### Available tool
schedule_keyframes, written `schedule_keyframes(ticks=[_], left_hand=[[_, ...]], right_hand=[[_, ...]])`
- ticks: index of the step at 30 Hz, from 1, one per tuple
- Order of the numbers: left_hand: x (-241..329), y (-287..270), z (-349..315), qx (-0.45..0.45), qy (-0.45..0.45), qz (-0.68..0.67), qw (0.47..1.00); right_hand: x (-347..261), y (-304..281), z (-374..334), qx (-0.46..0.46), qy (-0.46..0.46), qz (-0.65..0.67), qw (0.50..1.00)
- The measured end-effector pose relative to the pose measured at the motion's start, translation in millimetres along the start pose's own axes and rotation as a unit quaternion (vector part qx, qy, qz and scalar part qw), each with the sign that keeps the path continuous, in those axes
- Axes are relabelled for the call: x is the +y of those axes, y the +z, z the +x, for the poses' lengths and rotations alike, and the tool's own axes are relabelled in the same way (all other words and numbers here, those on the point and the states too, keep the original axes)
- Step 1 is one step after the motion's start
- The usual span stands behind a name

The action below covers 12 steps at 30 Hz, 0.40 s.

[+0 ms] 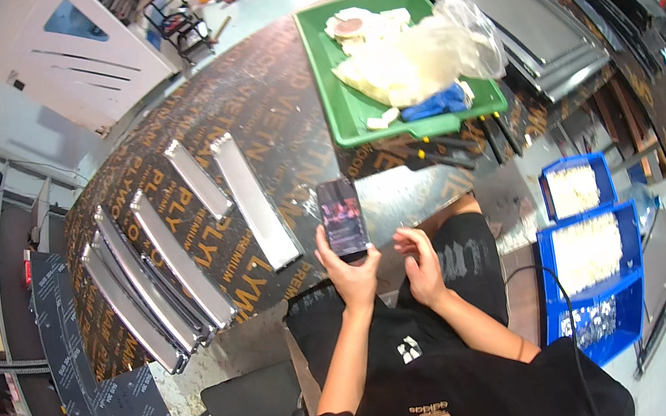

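Observation:
In my left hand (pixel 351 274) is a smartphone (pixel 342 217), held upright over the table's near edge with its screen lit. My fingers wrap round its lower end. Just to the right, my right hand (pixel 420 264) hovers apart from the phone, its fingers loosely bent and nothing seen in them. Beyond the phone a flat shiny metal sheet (pixel 404 187) lies at the table edge. To the left rest several long silver metal strips (pixel 257 203), some of them stacked together (pixel 134 285).
A green tray (pixel 317 78) holds plastic bags, white pieces and a blue bundle. Blue bins (pixel 547 260) of white and metal small parts stand at the right. The printed plywood table (pixel 283 119) spreads ahead. Dark metal frames (pixel 539 15) lie at the far right; a black chair (pixel 253 415) is lower left.

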<state>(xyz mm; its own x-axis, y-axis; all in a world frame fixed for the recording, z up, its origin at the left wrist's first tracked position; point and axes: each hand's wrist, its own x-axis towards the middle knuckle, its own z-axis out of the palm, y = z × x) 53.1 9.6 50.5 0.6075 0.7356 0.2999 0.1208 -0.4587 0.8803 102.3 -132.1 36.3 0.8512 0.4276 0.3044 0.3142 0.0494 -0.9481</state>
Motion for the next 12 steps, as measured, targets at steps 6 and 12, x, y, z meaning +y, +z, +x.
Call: schedule_keyframes(ticks=[6, 12], left_hand=[[1, -7, -31, -0.048, 0.129, 0.040, 0.990], [17, -8, -76, -0.229, 0.093, -0.139, 0.959]], right_hand=[[-78, 1, 29, 0.044, -0.295, 0.073, 0.952], [-259, -7, 72, 0.341, -0.563, 0.323, 0.680]])
